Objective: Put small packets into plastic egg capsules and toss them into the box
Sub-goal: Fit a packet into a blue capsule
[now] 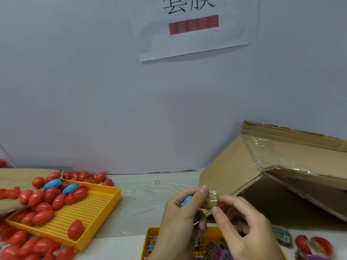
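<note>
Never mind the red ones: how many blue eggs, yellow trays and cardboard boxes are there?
Blue eggs: 3, one of them in the left hand
Yellow trays: 2
Cardboard box: 1
Total: 6

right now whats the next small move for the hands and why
Probably push the rolled packet into the blue capsule half. The left hand holds that half, the right hand pinches the packet beside it, and it does not look seated yet.
</note>
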`<state>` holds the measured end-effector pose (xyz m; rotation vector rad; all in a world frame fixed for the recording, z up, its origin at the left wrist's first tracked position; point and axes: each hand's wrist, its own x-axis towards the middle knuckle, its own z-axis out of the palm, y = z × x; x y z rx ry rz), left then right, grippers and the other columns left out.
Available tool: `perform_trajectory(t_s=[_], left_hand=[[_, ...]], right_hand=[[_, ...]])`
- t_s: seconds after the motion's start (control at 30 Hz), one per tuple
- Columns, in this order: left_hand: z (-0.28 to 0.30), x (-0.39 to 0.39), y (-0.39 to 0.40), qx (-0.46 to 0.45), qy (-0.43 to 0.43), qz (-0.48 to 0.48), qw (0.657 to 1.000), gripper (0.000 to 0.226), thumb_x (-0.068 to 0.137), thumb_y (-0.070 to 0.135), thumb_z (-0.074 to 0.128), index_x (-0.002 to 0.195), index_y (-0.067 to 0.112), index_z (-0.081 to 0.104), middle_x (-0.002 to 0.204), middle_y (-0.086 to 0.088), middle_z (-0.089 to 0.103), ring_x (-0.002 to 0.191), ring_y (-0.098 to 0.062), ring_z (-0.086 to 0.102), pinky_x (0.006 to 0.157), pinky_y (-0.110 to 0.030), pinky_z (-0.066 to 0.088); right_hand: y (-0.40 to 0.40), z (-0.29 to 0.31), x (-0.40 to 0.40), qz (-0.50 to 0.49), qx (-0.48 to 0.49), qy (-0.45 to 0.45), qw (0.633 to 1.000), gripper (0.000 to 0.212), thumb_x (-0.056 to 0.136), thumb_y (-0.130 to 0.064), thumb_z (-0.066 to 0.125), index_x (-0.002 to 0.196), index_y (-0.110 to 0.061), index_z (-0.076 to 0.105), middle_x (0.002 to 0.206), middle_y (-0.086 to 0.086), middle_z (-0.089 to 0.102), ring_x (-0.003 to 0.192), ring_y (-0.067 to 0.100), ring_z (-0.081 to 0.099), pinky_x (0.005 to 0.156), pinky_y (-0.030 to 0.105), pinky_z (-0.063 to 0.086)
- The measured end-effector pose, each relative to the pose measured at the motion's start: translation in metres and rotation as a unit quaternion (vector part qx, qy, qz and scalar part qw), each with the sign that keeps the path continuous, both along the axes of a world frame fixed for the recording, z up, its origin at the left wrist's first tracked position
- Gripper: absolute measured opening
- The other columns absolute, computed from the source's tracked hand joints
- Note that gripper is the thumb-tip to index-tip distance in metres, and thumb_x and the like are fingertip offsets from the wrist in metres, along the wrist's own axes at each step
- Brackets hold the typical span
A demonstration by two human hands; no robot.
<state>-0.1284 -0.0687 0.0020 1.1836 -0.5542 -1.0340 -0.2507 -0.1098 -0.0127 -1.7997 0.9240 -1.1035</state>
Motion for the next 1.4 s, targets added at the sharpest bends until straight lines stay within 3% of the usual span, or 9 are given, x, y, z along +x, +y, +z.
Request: perform_trajectory(t_s=[0.13, 0.33, 0.53, 0.63, 0.87, 1.03, 1.13, 1.3, 1.4], left_hand=[[0.000, 0.001, 0.000, 0.008, -0.004, -0.019, 1.000, 0.038, 0.060, 0.038, 0.082, 0.088, 0.012, 0.079, 0.074, -0.010, 0.070, 0.038, -0.015, 0.043, 0.040, -0.022, 0.034], [-0.003, -0.001, -0.002, 0.004, 0.012, -0.033, 0.999, 0.034, 0.064, 0.036, 0.078, 0.084, 0.008, 0.078, 0.081, -0.018, 0.071, 0.037, -0.013, 0.041, 0.039, -0.021, 0.034], [-0.002, 0.007, -0.001, 0.018, -0.003, 0.046, 0.999, 0.030, 0.065, 0.042, 0.075, 0.073, 0.013, 0.078, 0.057, -0.004, 0.057, 0.037, -0.012, 0.039, 0.039, -0.022, 0.032], [0.004, 0.008, 0.001, 0.032, -0.066, 0.061, 0.995, 0.026, 0.072, 0.041, 0.073, 0.070, 0.015, 0.076, 0.053, -0.001, 0.050, 0.037, -0.012, 0.040, 0.038, -0.021, 0.032], [0.029, 0.002, 0.003, 0.070, -0.253, 0.077, 0.962, 0.016, 0.081, 0.037, 0.074, 0.066, 0.033, 0.074, 0.048, 0.008, 0.054, 0.041, -0.006, 0.044, 0.046, -0.017, 0.041], [0.028, -0.005, 0.010, 0.139, -0.327, 0.059, 0.933, 0.014, 0.079, 0.029, 0.078, 0.067, 0.024, 0.074, 0.064, 0.012, 0.066, 0.053, 0.004, 0.059, 0.051, -0.007, 0.043], [0.020, -0.008, 0.019, 0.141, -0.301, 0.068, 0.941, 0.014, 0.079, 0.027, 0.079, 0.066, 0.024, 0.075, 0.064, 0.012, 0.070, 0.059, 0.006, 0.062, 0.053, -0.006, 0.044], [0.006, -0.010, 0.027, 0.100, -0.160, 0.037, 0.981, 0.012, 0.079, 0.019, 0.079, 0.068, 0.013, 0.080, 0.048, 0.003, 0.059, 0.042, -0.005, 0.051, 0.047, -0.014, 0.042], [0.000, -0.005, 0.027, 0.094, -0.146, 0.021, 0.985, 0.011, 0.079, 0.022, 0.078, 0.073, 0.013, 0.080, 0.049, 0.004, 0.057, 0.045, -0.007, 0.050, 0.048, -0.017, 0.041]], right_hand=[[-0.001, -0.002, 0.001, -0.009, -0.030, 0.004, 0.999, 0.012, 0.076, -0.030, 0.074, 0.081, -0.040, 0.068, 0.085, -0.016, 0.062, 0.078, 0.007, 0.058, 0.052, 0.031, 0.049], [-0.006, -0.009, 0.001, -0.050, -0.012, -0.051, 0.997, 0.016, 0.074, -0.015, 0.078, 0.066, -0.028, 0.071, 0.083, -0.016, 0.063, 0.078, 0.004, 0.059, 0.053, 0.028, 0.047], [-0.017, -0.009, -0.005, -0.063, 0.107, -0.131, 0.984, 0.018, 0.076, -0.013, 0.075, 0.059, -0.014, 0.070, 0.082, -0.018, 0.065, 0.078, 0.000, 0.061, 0.068, 0.028, 0.045], [-0.018, -0.010, -0.005, -0.068, 0.135, -0.124, 0.981, 0.016, 0.077, -0.016, 0.075, 0.062, -0.018, 0.071, 0.083, -0.021, 0.064, 0.081, 0.008, 0.061, 0.071, 0.030, 0.047], [-0.016, -0.007, -0.004, -0.042, 0.130, -0.098, 0.986, 0.016, 0.078, -0.015, 0.076, 0.064, -0.022, 0.072, 0.079, -0.010, 0.070, 0.079, 0.006, 0.062, 0.066, 0.018, 0.044], [-0.013, 0.000, -0.006, 0.022, 0.142, -0.075, 0.987, 0.008, 0.079, -0.016, 0.075, 0.071, -0.018, 0.075, 0.074, -0.004, 0.072, 0.074, 0.013, 0.066, 0.068, 0.024, 0.051], [-0.009, 0.003, -0.005, 0.063, 0.174, -0.067, 0.980, 0.006, 0.080, -0.018, 0.074, 0.074, -0.017, 0.077, 0.071, 0.000, 0.073, 0.072, 0.012, 0.068, 0.064, 0.020, 0.049], [-0.008, 0.008, -0.007, 0.125, 0.213, -0.099, 0.964, 0.011, 0.080, -0.013, 0.072, 0.072, -0.014, 0.078, 0.056, 0.003, 0.067, 0.052, 0.004, 0.060, 0.050, 0.011, 0.041], [-0.010, 0.008, -0.008, 0.169, 0.232, -0.104, 0.952, 0.017, 0.070, -0.027, 0.069, 0.078, -0.015, 0.078, 0.057, 0.008, 0.056, 0.050, 0.011, 0.050, 0.049, 0.018, 0.037]])
